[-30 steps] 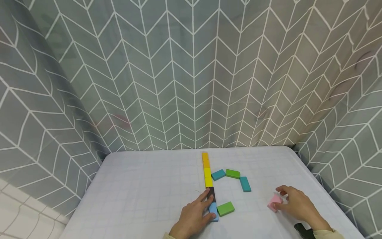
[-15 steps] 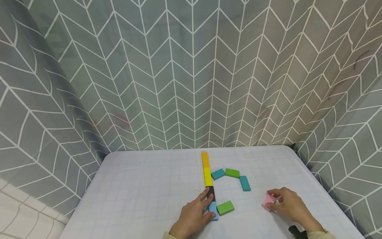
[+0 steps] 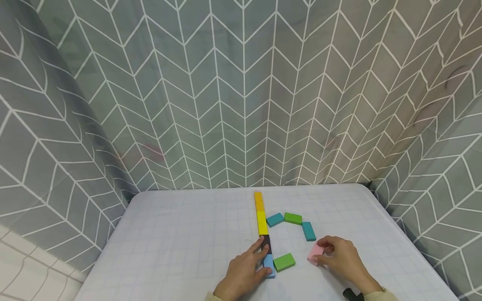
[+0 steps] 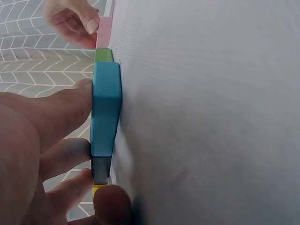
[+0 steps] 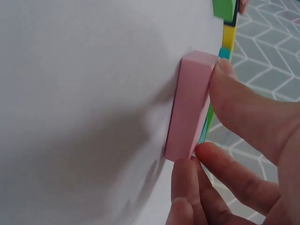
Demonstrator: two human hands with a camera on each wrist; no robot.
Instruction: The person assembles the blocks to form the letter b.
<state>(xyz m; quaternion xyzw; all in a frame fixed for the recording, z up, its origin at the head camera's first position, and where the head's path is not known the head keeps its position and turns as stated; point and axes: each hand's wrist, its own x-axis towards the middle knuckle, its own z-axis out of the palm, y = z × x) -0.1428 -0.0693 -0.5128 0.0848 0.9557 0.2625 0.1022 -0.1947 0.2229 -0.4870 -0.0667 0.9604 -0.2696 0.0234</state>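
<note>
My right hand (image 3: 342, 256) pinches a pink block (image 3: 314, 253) between thumb and fingers, low over the white table. In the right wrist view the pink block (image 5: 191, 105) has my thumb at one end and fingertips at the other. My left hand (image 3: 242, 269) rests on a straight row of blocks, fingers on the black block (image 3: 267, 241) and thumb on the light blue block (image 3: 268, 264). Farther along this row lie a yellow block (image 3: 262, 222) and an orange-yellow piece (image 3: 259, 201). A green block (image 3: 284, 262) sits right beside the light blue one.
Right of the row's far part, a teal block (image 3: 275, 220), a green block (image 3: 293, 218) and another teal block (image 3: 308, 231) form a curve on the white table (image 3: 180, 238). A patterned grey curtain (image 3: 233, 104) hangs behind the table and along its sides.
My right hand has carried the pink block leftward, from the right part of the table to just below the near end of the curve. My left hand has stayed on the row.
</note>
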